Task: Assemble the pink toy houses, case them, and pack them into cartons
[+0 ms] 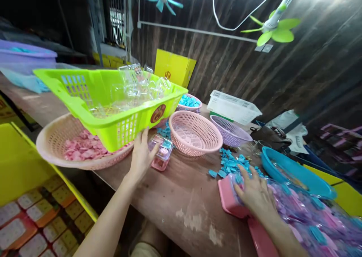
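Observation:
My left hand (142,153) is beside a small box (161,155) with a clear top and a pink base, its fingers extended and its thumb reaching across the box's near edge. Blue and pink pieces show through the clear top. On the right, my right hand (256,191) is bent over a pink box (230,198) with a lilac and clear top, thumb on one side and fingers on the other. My palm hides part of that box. Rows of similar clear-topped boxes (313,219) with pink and blue parts lie beside my right hand.
A green basket (135,125) of clear plastic parts sits over a pink basket (51,151) of pink pieces. Farther back are a pink colander (195,134), a purple basket (230,130) and a white crate (233,108). Loose blue pieces (232,162) and a blue tray (299,176) are at right.

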`<control>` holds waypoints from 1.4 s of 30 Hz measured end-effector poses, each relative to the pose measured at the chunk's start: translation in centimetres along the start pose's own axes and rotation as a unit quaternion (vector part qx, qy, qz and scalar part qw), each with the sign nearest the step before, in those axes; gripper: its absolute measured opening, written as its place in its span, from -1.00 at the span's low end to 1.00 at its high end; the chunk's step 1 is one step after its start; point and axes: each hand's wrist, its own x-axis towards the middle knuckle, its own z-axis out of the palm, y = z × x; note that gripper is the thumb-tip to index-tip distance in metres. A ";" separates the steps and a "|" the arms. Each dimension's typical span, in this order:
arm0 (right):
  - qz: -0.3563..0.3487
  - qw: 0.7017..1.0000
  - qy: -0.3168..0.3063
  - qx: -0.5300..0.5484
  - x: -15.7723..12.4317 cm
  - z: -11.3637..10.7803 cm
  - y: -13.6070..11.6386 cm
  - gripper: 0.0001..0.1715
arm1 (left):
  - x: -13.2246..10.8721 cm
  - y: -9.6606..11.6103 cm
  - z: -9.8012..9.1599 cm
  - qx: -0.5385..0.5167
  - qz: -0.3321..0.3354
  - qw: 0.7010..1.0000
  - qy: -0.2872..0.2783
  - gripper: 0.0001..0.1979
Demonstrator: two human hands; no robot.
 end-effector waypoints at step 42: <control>-0.044 0.963 -0.171 0.202 -5.6 -6.9 -7.3 -0.66 | -19.4 12.6 7.9 -0.179 -0.085 0.912 -0.359 0.36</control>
